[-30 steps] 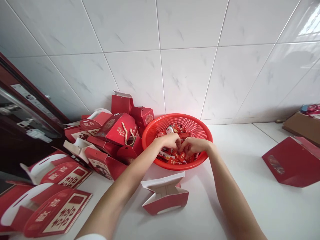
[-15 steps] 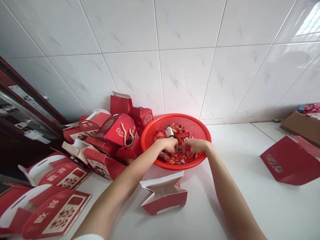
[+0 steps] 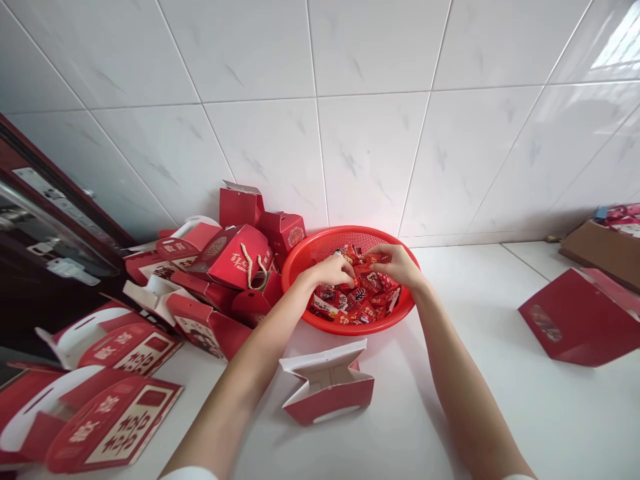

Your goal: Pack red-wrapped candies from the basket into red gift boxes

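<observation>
A red mesh basket [image 3: 295, 293] stands against the wall, holding many red-wrapped candies [image 3: 363, 300]. My left hand [image 3: 333, 270] is over the candies at the basket's left, fingers bent and closed. What lies under its fingertips is hidden. Facing it, my right hand [image 3: 399, 265] reaches over the right rim, its thumb and fingers closed on a red-wrapped candy [image 3: 367, 267] near the back. In front of the basket an open-topped red box [image 3: 333, 399] with a white inside sits between my forearms; no contents show in it.
Several red gift boxes [image 3: 233, 257] are heaped left of the basket, some with rope handles. More open boxes [image 3: 113, 420] stand at the near left. A red box [image 3: 583, 317] and a cardboard carton [image 3: 600, 250] stand at the right. The tiled wall [image 3: 370, 153] rises behind.
Both hands have risen from deep among the candies toward the back of the basket. The front candies now show. The boxes have stayed in place.
</observation>
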`<action>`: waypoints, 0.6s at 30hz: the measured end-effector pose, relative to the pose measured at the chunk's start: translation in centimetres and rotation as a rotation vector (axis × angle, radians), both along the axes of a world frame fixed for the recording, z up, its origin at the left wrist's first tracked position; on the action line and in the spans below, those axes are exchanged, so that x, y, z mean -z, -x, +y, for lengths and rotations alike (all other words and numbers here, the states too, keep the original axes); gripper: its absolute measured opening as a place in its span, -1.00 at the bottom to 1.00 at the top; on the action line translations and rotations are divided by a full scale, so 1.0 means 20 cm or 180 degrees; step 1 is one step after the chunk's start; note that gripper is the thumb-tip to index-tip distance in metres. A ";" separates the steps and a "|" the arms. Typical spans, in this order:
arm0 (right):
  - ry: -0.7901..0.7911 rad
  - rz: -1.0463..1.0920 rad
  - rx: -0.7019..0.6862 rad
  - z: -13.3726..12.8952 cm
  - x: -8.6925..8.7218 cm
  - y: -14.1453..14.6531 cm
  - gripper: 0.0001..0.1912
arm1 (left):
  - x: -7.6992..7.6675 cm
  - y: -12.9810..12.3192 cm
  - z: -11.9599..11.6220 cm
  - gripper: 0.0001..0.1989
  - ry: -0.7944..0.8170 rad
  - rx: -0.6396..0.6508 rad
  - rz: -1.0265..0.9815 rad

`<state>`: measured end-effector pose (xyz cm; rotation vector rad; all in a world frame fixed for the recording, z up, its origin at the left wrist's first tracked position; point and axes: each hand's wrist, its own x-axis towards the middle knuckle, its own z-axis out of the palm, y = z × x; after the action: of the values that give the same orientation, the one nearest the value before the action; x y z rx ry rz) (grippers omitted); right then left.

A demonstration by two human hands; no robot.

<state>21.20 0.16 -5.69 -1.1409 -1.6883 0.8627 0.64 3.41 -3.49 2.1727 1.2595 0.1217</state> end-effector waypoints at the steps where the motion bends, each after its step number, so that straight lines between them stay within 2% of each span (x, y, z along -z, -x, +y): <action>1: -0.0021 0.0052 0.0042 0.00 0.00 0.00 -0.79 | 0.01 0.00 0.00 -0.93 0.0073 -0.0003 0.0080; 7: -0.0045 0.0158 -0.0029 -0.03 -0.03 0.01 -0.75 | 0.05 0.00 -0.01 -0.85 0.0250 -0.0021 0.0508; 13: 0.0142 0.0268 -0.0037 -0.03 -0.03 0.02 -0.74 | 0.07 -0.07 -0.03 -0.89 -0.0076 0.0121 0.0438; 18: 0.0072 0.0313 0.0107 -0.02 -0.01 0.01 -0.66 | 0.12 -0.14 -0.03 -0.81 -0.0082 0.0170 0.0365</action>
<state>21.02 -0.19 -5.49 -1.1210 -1.5787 0.9044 3.43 2.75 -5.92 2.2613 1.2675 -0.0088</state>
